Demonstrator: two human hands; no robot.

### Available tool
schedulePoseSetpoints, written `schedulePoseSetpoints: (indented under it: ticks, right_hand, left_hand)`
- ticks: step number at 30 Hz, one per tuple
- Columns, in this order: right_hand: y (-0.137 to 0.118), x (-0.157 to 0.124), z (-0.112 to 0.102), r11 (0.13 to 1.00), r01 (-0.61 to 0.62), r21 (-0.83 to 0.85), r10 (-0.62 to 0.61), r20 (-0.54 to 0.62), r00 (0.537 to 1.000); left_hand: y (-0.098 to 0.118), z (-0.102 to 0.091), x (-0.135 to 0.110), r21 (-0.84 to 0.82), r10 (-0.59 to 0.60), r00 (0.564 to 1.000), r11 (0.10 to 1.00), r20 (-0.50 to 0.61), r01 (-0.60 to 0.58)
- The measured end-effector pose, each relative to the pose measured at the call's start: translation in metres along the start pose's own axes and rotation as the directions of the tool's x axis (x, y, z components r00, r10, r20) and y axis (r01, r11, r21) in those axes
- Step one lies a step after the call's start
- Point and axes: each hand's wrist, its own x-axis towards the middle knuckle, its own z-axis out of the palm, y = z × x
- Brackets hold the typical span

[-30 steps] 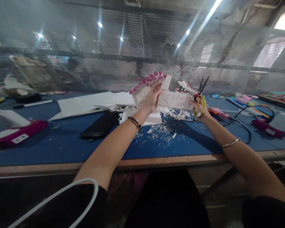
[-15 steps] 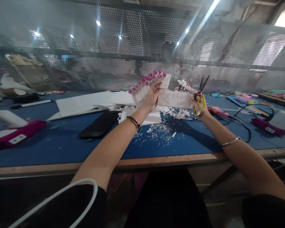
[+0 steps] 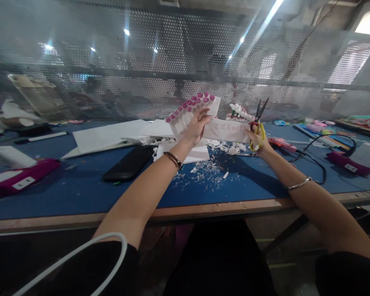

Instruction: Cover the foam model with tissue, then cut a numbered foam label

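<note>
My left hand (image 3: 197,127) is closed on a white piece with a row of purple-tipped white rolls (image 3: 189,106) along its upper edge. From that hand a white strip (image 3: 226,130) with red handwritten digits stretches across to my right hand (image 3: 259,139). The right fingers pinch the strip's far end and also keep hold of scissors (image 3: 259,117) with yellow handles, their dark blades pointing up and slightly apart. What joins the strip to the rolled piece is hidden behind my left fingers. Both hands are raised above the blue tabletop (image 3: 191,195).
White scraps (image 3: 200,172) litter the table below my hands. A black phone-like slab (image 3: 129,163) and white sheets (image 3: 107,135) lie to the left. Purple devices (image 3: 40,172) sit at both sides. A pink tool (image 3: 282,144) with a black cable lies right. Perforated metal (image 3: 179,49) stands behind.
The scissors and my right hand have shifted slightly left, together with the strip's end. My left hand and the rolled piece have barely moved.
</note>
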Motion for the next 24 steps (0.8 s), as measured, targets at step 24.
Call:
schedulePoseSetpoints:
  ticks: [24]
  right_hand:
    - [0.0009, 0.0029, -0.0052, 0.998, 0.054, -0.029, -0.055, -0.026, 0.998]
  left_hand:
    - [-0.0008, 0.0033, -0.0058, 0.019, 0.01, 0.997, 1.0, -0.08, -0.008]
